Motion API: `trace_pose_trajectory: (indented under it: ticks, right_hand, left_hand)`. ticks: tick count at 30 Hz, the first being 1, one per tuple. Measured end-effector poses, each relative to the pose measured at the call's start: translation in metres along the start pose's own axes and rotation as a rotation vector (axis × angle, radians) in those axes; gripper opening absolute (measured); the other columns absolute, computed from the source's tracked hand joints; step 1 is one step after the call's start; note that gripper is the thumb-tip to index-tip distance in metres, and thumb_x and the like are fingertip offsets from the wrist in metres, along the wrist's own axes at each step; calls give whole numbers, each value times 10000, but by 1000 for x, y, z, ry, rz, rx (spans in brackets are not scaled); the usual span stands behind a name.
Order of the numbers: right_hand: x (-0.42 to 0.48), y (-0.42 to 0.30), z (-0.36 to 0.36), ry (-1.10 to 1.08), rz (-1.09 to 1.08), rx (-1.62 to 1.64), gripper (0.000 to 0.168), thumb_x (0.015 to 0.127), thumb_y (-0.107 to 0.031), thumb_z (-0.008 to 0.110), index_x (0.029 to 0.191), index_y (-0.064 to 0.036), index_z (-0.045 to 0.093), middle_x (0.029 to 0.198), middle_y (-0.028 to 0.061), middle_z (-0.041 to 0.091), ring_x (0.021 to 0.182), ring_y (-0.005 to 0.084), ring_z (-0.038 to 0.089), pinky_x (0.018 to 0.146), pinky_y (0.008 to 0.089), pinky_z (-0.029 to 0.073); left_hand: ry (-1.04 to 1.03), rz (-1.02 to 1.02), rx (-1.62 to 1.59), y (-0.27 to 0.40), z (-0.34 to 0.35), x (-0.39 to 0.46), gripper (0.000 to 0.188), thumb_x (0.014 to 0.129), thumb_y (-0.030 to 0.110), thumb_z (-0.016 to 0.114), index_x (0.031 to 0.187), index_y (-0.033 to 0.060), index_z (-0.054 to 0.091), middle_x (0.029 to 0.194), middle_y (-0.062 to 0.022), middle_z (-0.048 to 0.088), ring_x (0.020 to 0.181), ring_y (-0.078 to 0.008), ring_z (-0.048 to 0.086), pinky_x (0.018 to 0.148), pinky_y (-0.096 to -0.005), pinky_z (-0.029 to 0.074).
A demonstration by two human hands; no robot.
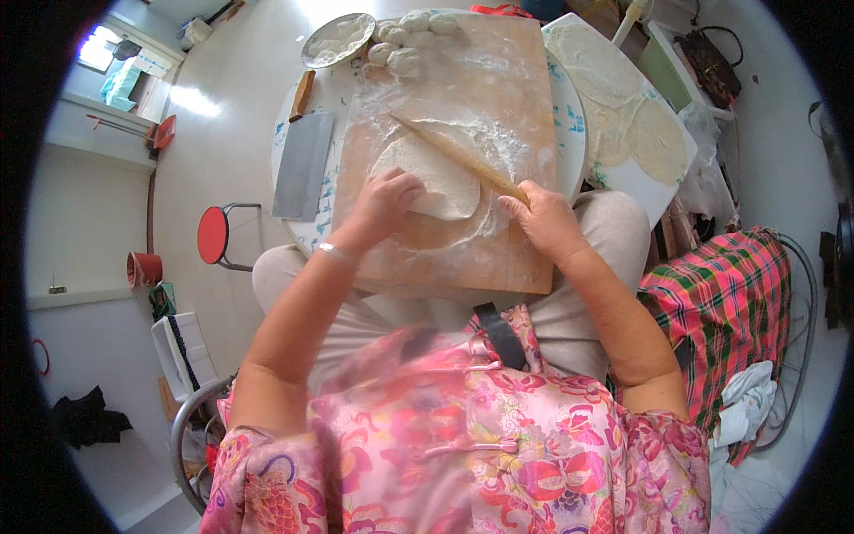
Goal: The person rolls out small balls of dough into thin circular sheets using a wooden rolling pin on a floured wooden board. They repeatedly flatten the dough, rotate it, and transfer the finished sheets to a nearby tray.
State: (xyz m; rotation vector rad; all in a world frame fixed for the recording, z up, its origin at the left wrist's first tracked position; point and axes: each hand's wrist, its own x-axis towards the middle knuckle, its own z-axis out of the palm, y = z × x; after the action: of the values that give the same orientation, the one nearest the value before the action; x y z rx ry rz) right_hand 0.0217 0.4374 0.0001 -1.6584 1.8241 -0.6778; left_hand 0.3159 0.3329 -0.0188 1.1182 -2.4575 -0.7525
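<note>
A flattened round of dough (437, 177) lies on a floured wooden board (447, 267). My left hand (388, 200) is at the dough's lower left edge, its fingers curled over the edge; whether they pinch it is hard to tell. My right hand (542, 217) is closed around the near right end of a tapered wooden rolling pin (460, 155). The pin slants up and left across the upper right part of the dough, its far tip over the floured board.
Several dough balls (403, 61) and a bowl of flour (338, 40) stand at the board's far left corner. A cleaver (303, 167) lies left of the board. Rolled dough sheets (657, 140) rest on a white surface at the right. A red stool (213, 235) stands at left.
</note>
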Motion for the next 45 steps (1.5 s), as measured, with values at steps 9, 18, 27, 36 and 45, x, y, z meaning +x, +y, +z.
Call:
trace_pose_trajectory:
  ticks: [9,18,27,36,45]
  right_hand:
    - [-2,-12,-1,-6,24,-115,387,974,-398,635,975,-13,594,934,260,694,915,474,659,806,545,515]
    - [-3,-8,1,-2,-65,-227,322,953,-363,661,963,-49,590,957,201,701,938,419,675,795,514,529]
    - [76,31,16,195,-670,-483,579,914,-393,691,1367,-70,534,1505,166,479,1427,344,415,1175,480,320]
    - [117,56,7,-61,-557,-439,894,927,-627,569,1575,-62,320,1639,201,293,1536,350,237,1257,513,142]
    - [138,38,1,-16,-530,-545,1043,874,-756,541,1596,-55,270,1652,206,259,1549,358,195,1263,519,108]
  left_hand:
    - [14,215,117,8,-5,-18,158,881,129,669,1032,102,706,1016,-66,693,1032,-283,617,997,-420,399]
    - [37,433,118,5,-17,-65,126,827,104,737,950,134,747,1015,-41,693,986,-228,644,976,-423,431]
    - [163,-243,424,-43,-1,-50,599,1082,376,360,1597,77,294,1662,-172,267,1551,-316,216,1248,-513,122]
    - [267,-315,741,-23,9,-4,551,1076,357,361,1522,36,411,1590,-184,400,1504,-331,325,1212,-551,211]
    - [315,-353,496,-63,-17,48,594,1095,389,259,1574,42,314,1649,-180,287,1537,-370,225,1236,-545,151]
